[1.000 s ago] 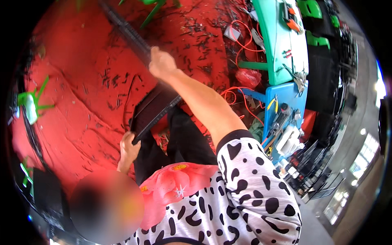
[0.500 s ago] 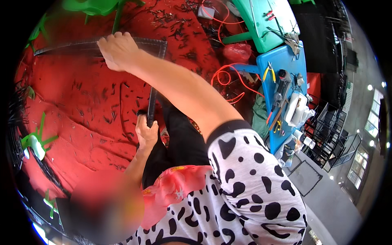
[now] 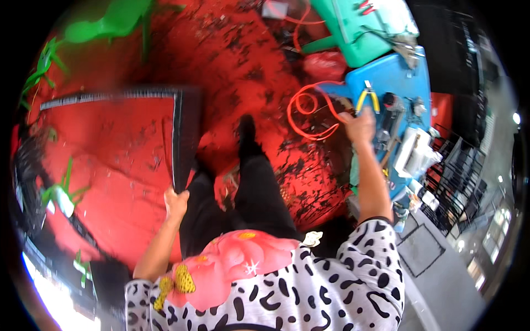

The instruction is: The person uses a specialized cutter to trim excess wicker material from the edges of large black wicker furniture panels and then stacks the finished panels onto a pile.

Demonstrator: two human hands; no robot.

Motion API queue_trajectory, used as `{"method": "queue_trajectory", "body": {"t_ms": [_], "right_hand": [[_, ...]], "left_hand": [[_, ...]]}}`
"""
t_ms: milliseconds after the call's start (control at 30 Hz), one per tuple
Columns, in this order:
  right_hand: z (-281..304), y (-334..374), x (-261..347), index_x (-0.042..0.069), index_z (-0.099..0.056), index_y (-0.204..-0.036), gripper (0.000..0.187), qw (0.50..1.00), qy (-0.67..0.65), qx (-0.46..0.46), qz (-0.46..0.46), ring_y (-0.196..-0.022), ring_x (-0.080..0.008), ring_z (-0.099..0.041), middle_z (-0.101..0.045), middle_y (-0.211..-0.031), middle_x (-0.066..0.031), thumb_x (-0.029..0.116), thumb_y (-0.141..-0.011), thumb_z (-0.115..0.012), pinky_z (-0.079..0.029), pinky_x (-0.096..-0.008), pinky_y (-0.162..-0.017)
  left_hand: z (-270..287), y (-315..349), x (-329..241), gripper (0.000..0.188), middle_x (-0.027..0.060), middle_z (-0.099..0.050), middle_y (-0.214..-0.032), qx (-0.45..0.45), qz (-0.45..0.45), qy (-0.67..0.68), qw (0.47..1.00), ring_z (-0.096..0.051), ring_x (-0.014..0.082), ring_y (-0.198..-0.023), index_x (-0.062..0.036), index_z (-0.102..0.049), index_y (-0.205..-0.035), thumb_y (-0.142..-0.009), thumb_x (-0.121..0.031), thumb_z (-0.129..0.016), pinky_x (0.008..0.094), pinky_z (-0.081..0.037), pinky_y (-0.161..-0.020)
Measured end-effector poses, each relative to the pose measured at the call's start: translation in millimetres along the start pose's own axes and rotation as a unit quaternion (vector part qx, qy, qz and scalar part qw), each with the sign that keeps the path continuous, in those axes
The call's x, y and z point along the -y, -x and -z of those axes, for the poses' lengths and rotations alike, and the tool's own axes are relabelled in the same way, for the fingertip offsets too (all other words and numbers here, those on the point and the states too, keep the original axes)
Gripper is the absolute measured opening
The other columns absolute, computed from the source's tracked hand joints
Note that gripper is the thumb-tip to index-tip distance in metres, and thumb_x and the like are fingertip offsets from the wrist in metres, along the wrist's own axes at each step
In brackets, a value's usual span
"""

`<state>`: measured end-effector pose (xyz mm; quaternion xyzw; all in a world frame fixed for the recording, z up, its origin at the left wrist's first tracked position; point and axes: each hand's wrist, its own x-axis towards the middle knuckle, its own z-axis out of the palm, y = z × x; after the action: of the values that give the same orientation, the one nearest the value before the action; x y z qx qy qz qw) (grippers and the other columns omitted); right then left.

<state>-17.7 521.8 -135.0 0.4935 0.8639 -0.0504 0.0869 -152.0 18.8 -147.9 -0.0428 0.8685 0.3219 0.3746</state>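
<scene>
Head view: the black angled frame (image 3: pixel 186 127) stands out over the red floor covering (image 3: pixel 116 165), one length running toward the left, the other coming down toward the person; the left hand (image 3: pixel 176 203) has its fingers closed around the near end; the right hand (image 3: pixel 361 128) is well apart from it, at the near-left edge of the blue table (image 3: pixel 392 69), just below the yellow-handled pliers (image 3: pixel 367 99); its fingers are blurred, so I cannot tell how far open they are or whether they grip anything; an orange hose (image 3: pixel 289 110) loops beside that hand; beyond stands a green table (image 3: pixel 353 41).
</scene>
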Motion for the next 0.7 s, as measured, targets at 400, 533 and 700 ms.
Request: {"method": "queue_trajectory", "body": {"t_ms": [400,533,700], "right_hand": [[-42.9,-92.7,-90.1,0.008,-0.037,-0.124,0.085,0.985,0.150,0.081,-0.008,-0.104,-0.0341,-0.048,-0.049,-0.114,-0.0194,0.043,-0.056,-0.074,-0.040,-0.0411,-0.088],[-53.7,-89.4,-129.9,0.007,-0.047,-0.116,0.065,0.987,0.119,0.104,-0.023,-0.098,-0.0327,-0.052,-0.054,-0.107,-0.0181,0.037,-0.063,-0.067,-0.040,-0.0404,-0.085],[-57.7,-6.9,-66.5,0.004,-0.054,-0.092,0.027,0.907,-0.328,0.203,-0.170,-0.060,-0.0130,-0.051,-0.051,-0.070,-0.0043,0.009,-0.066,-0.053,-0.039,-0.0254,-0.045]], "left_hand": [[-76.0,5.4,-87.0,0.026,-0.0059,-0.044,-0.062,-0.048,0.096,0.268,0.958,-0.040,0.0041,-0.056,-0.0005,-0.056,-0.092,-0.067,-0.004,-0.060,0.0227,-0.035,-0.050],[-85.5,1.8,-107.1,0.034,0.0043,-0.055,-0.070,0.006,0.081,0.170,0.982,-0.054,0.0142,-0.063,0.0011,-0.052,-0.097,-0.068,-0.011,-0.063,0.0278,-0.044,-0.060],[-70.4,-0.7,-82.8,0.062,0.0222,-0.050,-0.110,0.078,-0.096,0.115,0.986,-0.043,0.0342,-0.109,0.0009,-0.045,-0.116,-0.065,-0.027,-0.066,0.0394,-0.034,-0.093]]}}
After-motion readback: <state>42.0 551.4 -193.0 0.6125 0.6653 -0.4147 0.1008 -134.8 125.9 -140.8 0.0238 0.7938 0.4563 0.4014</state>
